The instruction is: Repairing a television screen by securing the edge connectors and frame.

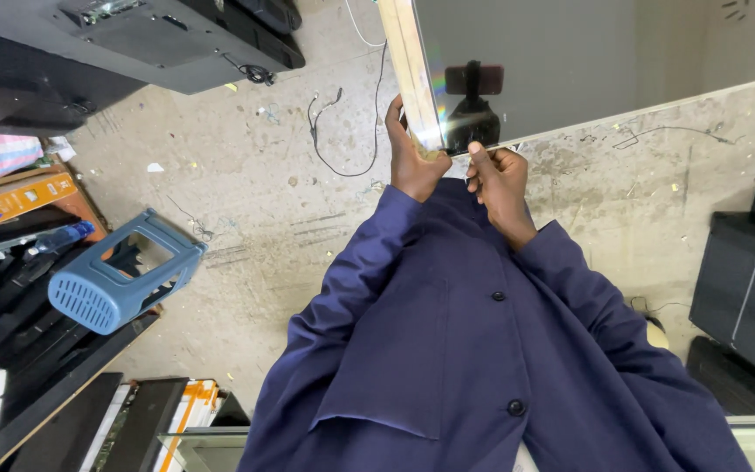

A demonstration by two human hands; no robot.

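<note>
From the head view, the left hand [412, 153] is gripping the near corner of a large flat panel [552, 61], fingers curled round its pale edge. The right hand [500, 188] is sitting just beside it at the panel's lower edge, fingers loosely bent and thumb touching that edge. The panel is standing above the dusty concrete floor [264, 201], reflecting a phone mount. A blue plastic stool [120, 271] is lying on its side, well apart to the left.
</note>
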